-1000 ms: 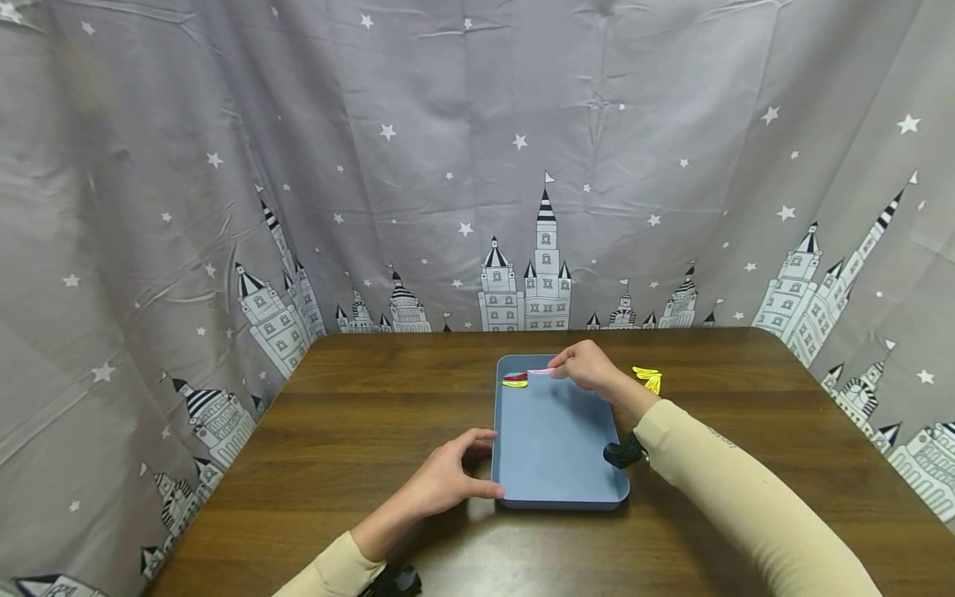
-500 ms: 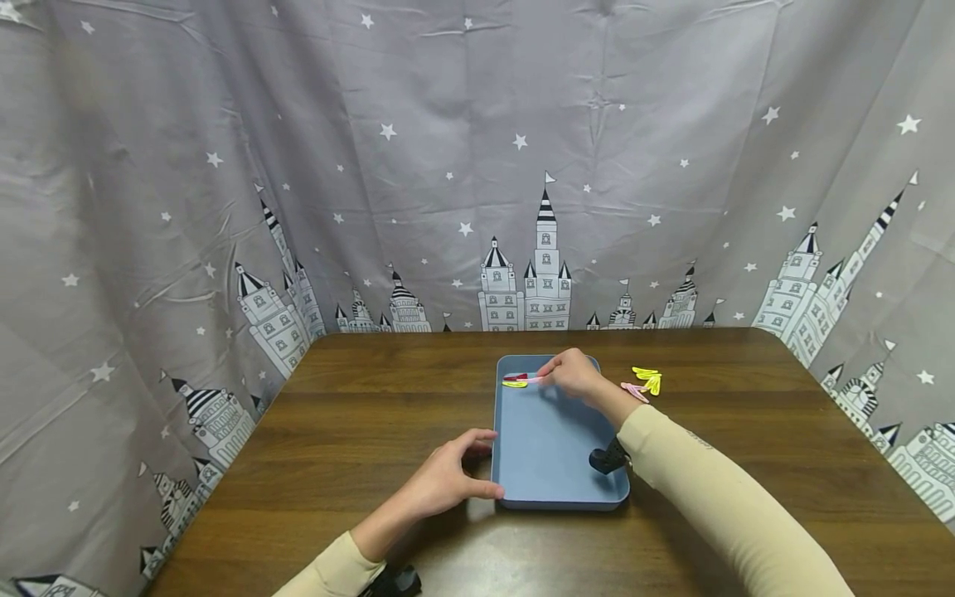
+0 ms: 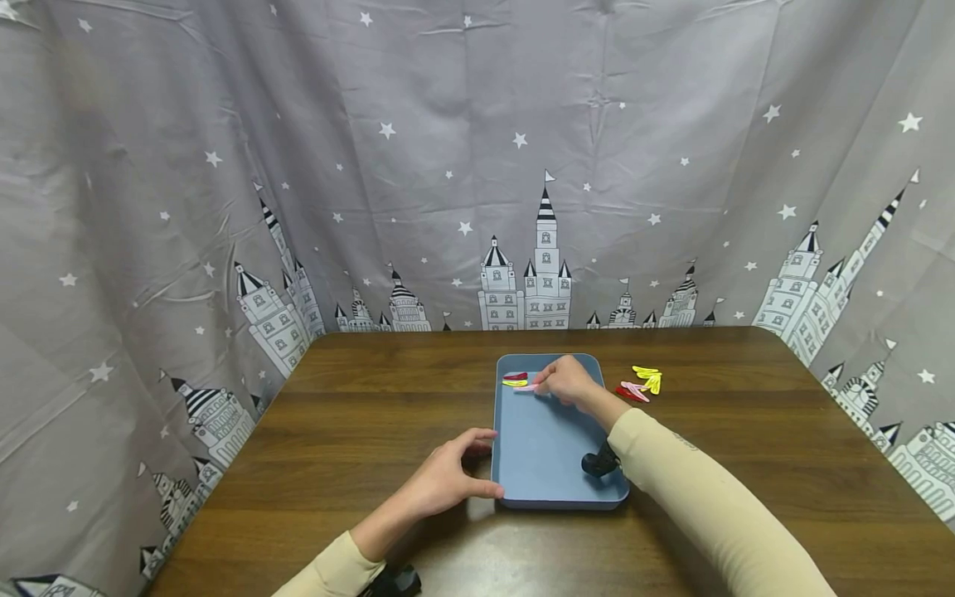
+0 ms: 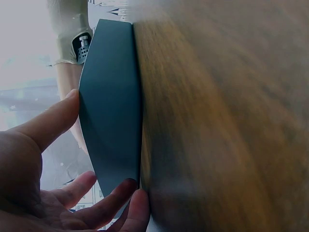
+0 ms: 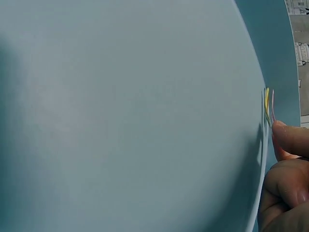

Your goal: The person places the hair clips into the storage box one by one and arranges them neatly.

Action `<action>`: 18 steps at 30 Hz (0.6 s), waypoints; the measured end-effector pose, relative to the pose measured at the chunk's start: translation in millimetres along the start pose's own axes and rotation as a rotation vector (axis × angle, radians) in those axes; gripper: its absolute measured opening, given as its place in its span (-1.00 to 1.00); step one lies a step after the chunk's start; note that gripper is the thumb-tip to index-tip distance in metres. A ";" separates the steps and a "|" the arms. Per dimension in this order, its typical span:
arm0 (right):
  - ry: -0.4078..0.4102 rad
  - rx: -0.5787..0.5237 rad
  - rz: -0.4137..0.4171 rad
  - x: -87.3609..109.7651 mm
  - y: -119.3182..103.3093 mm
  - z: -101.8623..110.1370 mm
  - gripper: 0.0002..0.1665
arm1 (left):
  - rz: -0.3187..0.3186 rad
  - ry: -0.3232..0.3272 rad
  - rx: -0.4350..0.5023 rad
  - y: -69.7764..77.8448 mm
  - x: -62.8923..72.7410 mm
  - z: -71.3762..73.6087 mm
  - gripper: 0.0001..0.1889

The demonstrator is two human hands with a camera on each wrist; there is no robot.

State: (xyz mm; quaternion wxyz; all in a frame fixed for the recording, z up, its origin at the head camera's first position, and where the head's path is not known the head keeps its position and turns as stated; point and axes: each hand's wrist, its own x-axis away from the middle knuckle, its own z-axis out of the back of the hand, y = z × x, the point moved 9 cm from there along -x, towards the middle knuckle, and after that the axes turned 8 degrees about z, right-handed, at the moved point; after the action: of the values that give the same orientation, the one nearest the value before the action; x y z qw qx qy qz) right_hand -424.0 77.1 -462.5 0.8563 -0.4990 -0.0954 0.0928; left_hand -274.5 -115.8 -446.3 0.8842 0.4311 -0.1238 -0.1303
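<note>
In the head view my right hand [image 3: 569, 381] pinches a pink hair clip [image 3: 525, 388] between thumb and fingertip, low over the far left of the blue tray [image 3: 552, 448]. Beside it in the tray lie a dark red hair clip [image 3: 515, 376] and a yellow hair clip [image 3: 515, 384], side by side. In the right wrist view the pink clip's thin edge sticks out past the thumb [image 5: 290, 136]. My left hand [image 3: 449, 477] rests against the tray's left side with thumb and fingers spread; in the left wrist view the fingertips touch the tray wall [image 4: 110, 106].
Right of the tray, on the wooden table [image 3: 373, 414], lies a small pile with yellow clips [image 3: 652, 381], a pink clip [image 3: 634, 389] and a red clip [image 3: 631, 395]. A grey curtain [image 3: 418, 182] with castles hangs behind the table.
My right hand has moved left and nearer with the pink clip, from level with the red clip to just below the yellow one. The left hand and tray stay put.
</note>
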 end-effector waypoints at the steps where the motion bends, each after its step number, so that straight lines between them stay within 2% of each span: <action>1: 0.003 0.010 -0.005 0.1 0.6 -0.2 -0.86 | -0.001 0.001 -0.001 -0.1 0.0 0.1 -0.16; 7: 0.003 0.042 -0.023 -1.1 4.6 -3.8 -0.86 | -0.001 0.000 -0.002 -0.2 0.1 0.3 -0.16; 18: 0.011 0.035 -0.035 -0.8 7.8 -8.3 -0.86 | -0.011 -0.002 0.006 -0.4 -0.7 0.2 -0.17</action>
State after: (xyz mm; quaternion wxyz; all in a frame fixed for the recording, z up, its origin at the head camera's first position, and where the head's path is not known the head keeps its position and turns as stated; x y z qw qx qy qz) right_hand -423.1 73.7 -473.4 0.8669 -0.4828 -0.0979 0.0766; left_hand -275.3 -115.9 -446.6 0.8820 0.4344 -0.1229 -0.1352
